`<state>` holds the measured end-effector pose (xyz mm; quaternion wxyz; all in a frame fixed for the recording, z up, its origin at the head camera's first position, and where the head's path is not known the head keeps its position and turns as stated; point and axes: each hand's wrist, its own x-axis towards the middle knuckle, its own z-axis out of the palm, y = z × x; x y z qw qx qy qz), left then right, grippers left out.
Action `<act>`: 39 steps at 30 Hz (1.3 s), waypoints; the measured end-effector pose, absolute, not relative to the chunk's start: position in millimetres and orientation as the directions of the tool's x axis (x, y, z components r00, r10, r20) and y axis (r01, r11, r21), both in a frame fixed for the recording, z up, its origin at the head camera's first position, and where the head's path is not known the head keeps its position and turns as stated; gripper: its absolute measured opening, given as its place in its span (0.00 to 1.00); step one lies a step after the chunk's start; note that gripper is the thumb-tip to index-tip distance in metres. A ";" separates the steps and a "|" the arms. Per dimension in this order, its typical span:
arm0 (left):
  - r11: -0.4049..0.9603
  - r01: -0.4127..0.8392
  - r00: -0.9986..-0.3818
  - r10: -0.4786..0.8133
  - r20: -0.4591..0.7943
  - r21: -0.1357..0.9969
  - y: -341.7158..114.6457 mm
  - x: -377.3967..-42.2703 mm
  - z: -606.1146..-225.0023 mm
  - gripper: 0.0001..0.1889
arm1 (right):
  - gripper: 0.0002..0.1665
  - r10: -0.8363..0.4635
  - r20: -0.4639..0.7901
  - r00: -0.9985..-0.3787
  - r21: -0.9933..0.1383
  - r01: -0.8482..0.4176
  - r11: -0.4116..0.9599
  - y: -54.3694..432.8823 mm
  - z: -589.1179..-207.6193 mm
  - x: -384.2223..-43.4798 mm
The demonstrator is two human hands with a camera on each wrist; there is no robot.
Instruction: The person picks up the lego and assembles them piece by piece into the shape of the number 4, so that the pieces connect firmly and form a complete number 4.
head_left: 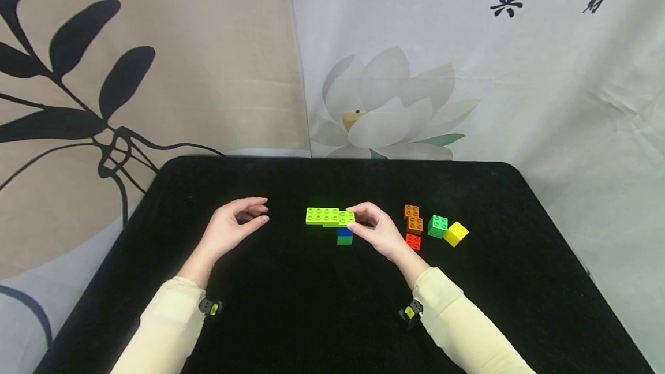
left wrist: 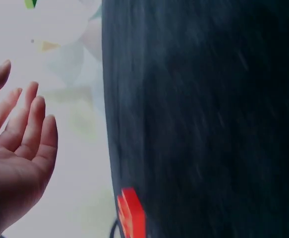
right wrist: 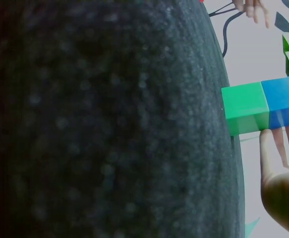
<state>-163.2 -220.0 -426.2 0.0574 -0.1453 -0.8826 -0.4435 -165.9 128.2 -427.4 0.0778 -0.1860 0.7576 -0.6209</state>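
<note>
My right hand (head_left: 378, 231) pinches the right end of a joined stack of toy building bricks, thumb in front and fingers behind. Lime-green bricks (head_left: 322, 216) form its top and reach out to the left. Under their right end sit a blue brick (head_left: 345, 232) and a green brick (head_left: 344, 240), seen side on in the right wrist view as green (right wrist: 245, 101) and blue (right wrist: 281, 96). My left hand (head_left: 236, 219) hovers left of the stack, apart from it, with relaxed fingers and nothing held. The left wrist view shows its palm and loosely bent fingers (left wrist: 32, 129).
Right of my right hand lie two orange-brown bricks (head_left: 411, 211), a red brick (head_left: 413, 242), a green brick (head_left: 438, 226) and a yellow brick (head_left: 456, 234). Another red piece (left wrist: 134, 218) shows low in the left wrist view. The black table (head_left: 291, 316) ends at a printed cloth backdrop (head_left: 234, 62).
</note>
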 end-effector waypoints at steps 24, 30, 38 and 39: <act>0.654 0.111 -0.990 0.140 0.024 0.748 -309.0 -152.0 -443.0 0.29 | 0.17 -0.388 0.124 -0.913 -0.968 -0.197 0.153 130.0 -429.5 -167.1; 0.629 0.122 -0.982 0.189 0.001 0.768 -318.8 -151.6 -448.7 0.30 | 0.17 -0.390 0.118 -0.913 -0.969 -0.191 0.154 130.0 -430.8 -167.9; 0.605 0.118 -0.972 0.233 -0.033 0.788 -325.3 -152.1 -454.8 0.31 | 0.17 -0.393 0.116 -0.912 -0.971 -0.186 0.147 130.7 -431.1 -168.3; 0.606 0.121 -0.971 0.238 -0.035 0.786 -325.9 -152.3 -455.5 0.31 | 0.17 -0.393 0.116 -0.912 -0.971 -0.187 0.147 130.7 -431.1 -168.3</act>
